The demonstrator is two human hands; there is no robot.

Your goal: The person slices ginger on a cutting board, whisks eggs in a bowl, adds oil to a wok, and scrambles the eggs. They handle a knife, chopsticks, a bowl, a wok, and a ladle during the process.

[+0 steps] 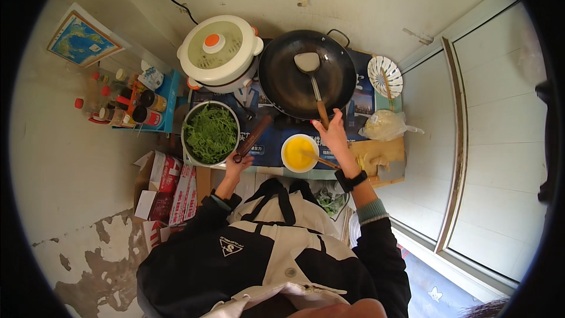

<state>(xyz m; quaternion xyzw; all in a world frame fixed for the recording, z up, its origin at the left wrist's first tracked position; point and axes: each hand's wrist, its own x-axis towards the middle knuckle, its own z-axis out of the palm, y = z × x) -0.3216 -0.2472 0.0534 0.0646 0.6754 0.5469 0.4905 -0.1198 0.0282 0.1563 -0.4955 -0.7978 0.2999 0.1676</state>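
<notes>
My right hand [334, 137] has its thumb and fingers spread around the wooden handle end of a metal wok spatula [315, 86]. The spatula's blade rests inside a black wok [282, 70]. At the tip of the wok's long brown handle [256, 137] is my left hand [237, 165], partly behind it; whether it grips cannot be told. A metal pot of leafy greens [211, 134] stands just beyond that hand. Between my hands sits a white bowl of beaten egg [299, 152] with chopsticks [321, 159] leaning in it.
An electric pot with a lid [216, 51] stands at the back left. Seasoning bottles [148, 115] crowd a blue rack [171, 106]. On the right are a striped plate [375, 70], a plastic bag of food [384, 126] and ginger on a cutting board [393, 148]. Cardboard boxes [165, 185] stand lower left.
</notes>
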